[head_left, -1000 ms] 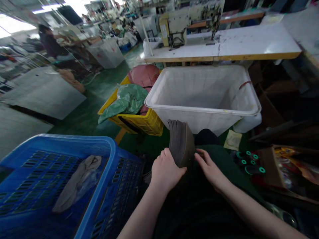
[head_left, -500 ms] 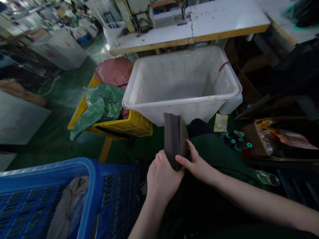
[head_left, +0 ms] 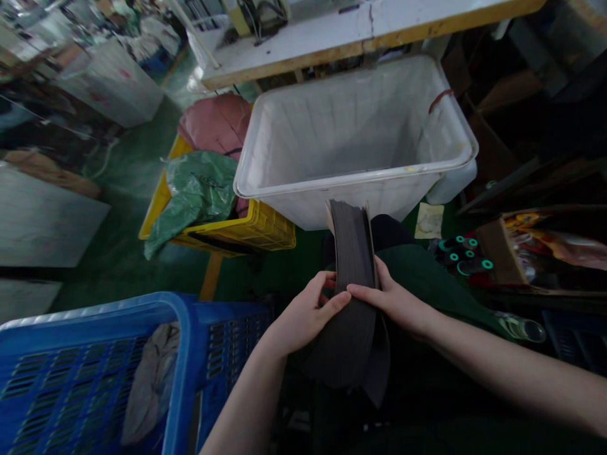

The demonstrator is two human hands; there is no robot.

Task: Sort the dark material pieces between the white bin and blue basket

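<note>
Left hand [head_left: 303, 313], right hand [head_left: 398, 298], both gripping one dark layered stack [head_left: 355, 249], one white tub [head_left: 341, 183], one blue basket [head_left: 188, 341]

A stack of dark, thin sheets [head_left: 353, 253] is held between two bare hands, its layered edges exposed. Its left side is gripped by the left hand [head_left: 308, 309], its right by the right hand [head_left: 396, 300]; both thumbs are laid across the near face. Relative to the stack, a white bin [head_left: 303, 205] is placed at 12 o'clock, with a table [head_left: 308, 50] beyond. A yellow crate [head_left: 275, 230], loaded with a green bag [head_left: 202, 183] and pink bundle [head_left: 215, 123], is seen at 10 o'clock; spools [head_left: 469, 254] are grouped near 3 o'clock.
</note>
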